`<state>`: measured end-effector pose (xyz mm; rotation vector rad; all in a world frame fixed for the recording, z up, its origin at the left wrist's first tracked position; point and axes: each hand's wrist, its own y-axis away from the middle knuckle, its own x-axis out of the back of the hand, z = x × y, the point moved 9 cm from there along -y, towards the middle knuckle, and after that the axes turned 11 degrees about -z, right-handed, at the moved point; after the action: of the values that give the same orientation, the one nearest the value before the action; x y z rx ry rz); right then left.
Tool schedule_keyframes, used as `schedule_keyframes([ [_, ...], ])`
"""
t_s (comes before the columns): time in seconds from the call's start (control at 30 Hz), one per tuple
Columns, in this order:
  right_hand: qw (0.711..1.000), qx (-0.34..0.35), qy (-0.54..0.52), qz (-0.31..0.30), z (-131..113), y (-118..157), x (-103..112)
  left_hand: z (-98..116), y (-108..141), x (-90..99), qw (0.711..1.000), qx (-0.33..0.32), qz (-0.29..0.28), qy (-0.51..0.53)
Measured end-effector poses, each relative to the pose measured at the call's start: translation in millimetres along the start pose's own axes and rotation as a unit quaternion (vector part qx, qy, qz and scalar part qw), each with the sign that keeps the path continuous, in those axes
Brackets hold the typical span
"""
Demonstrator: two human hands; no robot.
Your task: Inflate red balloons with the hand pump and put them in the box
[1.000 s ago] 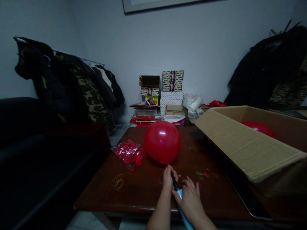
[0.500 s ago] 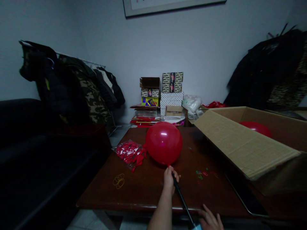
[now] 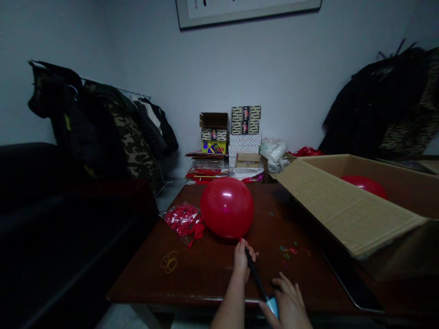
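Note:
A round, inflated red balloon (image 3: 227, 208) stands just beyond my left hand (image 3: 242, 262), over the dark table. That hand is closed around the balloon's neck and the front end of a hand balloon pump (image 3: 256, 278). The pump has a black shaft with a light blue part at its near end, close to the table's front edge. My right hand (image 3: 288, 301) is at this blue part, thumb on its left and the other fingers on its right, partly stretched. The palm side of the grip is hidden.
A clear bag of red balloons (image 3: 185, 221) and yellow rubber bands (image 3: 169, 261) lie on the left of the table (image 3: 202, 285). Small coloured bands (image 3: 288, 249) and a dark flat tablet-like object (image 3: 353, 283) lie right, beside an open cardboard box (image 3: 350, 205) containing another red balloon (image 3: 365, 184).
My right hand and the pump's blue part have moved forward toward my left hand, so less black shaft shows. The balloon has swung slightly left.

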<state>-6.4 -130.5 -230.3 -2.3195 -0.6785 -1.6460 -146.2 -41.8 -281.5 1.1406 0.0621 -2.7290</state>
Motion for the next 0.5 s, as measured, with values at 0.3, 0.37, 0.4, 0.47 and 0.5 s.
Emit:
schedule_keyframes([
  [0.3,1.0,-0.014,-0.021,0.019,-21,-55,16,0,-7,1.9,1.0,0.0,0.006,-0.013],
  [0.37,1.0,-0.019,-0.012,0.016,-18,-55,10,1,-7,1.9,1.0,-0.004,0.01,-0.024],
  [0.4,1.0,-0.023,-0.007,0.013,-16,-53,7,2,-6,1.4,0.999,-0.005,0.01,-0.029],
  [0.47,1.0,-0.027,0.0,0.011,-15,-47,4,3,-4,-0.2,0.999,-0.009,0.01,-0.034],
  [0.5,1.0,-0.027,0.002,0.012,-15,-43,4,3,-3,-0.9,0.999,-0.01,0.011,-0.033],
])
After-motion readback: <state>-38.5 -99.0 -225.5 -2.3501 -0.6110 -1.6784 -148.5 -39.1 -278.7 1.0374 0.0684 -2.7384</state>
